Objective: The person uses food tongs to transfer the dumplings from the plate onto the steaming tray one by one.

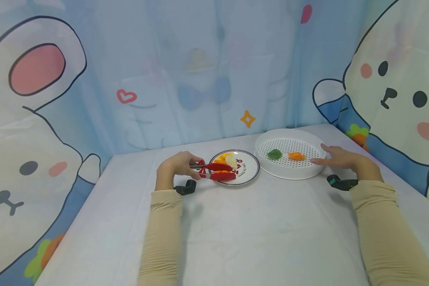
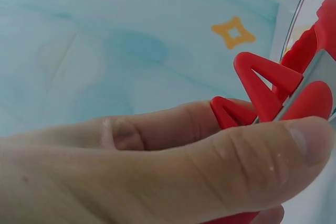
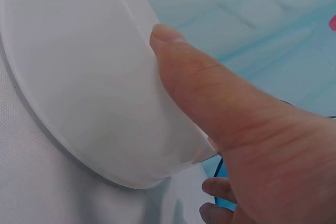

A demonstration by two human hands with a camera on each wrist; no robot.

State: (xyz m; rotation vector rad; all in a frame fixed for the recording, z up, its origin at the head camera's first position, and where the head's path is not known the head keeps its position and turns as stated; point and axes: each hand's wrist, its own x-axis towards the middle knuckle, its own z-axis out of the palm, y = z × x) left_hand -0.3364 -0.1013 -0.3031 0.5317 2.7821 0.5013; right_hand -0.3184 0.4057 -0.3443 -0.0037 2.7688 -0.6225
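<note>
My left hand (image 1: 183, 165) holds a pair of tongs (image 1: 219, 176) with red tips and metal arms, its thumb along one arm. The tong tips are spread apart above the left part of a white plate (image 1: 248, 171) with a dark rim and red print. Yellow pieces (image 1: 224, 158) and a pale piece (image 1: 231, 161) lie there; a bit of orange shows between the tips, whether gripped I cannot tell. My right hand (image 1: 339, 157) grips the side of a round white perforated tray (image 1: 289, 173), thumb against its wall. Inside are a green piece (image 1: 274, 154) and an orange piece (image 1: 296, 156).
A white cloth (image 1: 257, 230) covers the table, and the plate stands close beside the tray. Behind it hangs a blue curtain (image 1: 196, 127) with cartoon animals. Both wrists wear a black camera, one on the left (image 1: 186, 188) and one on the right (image 1: 341, 182).
</note>
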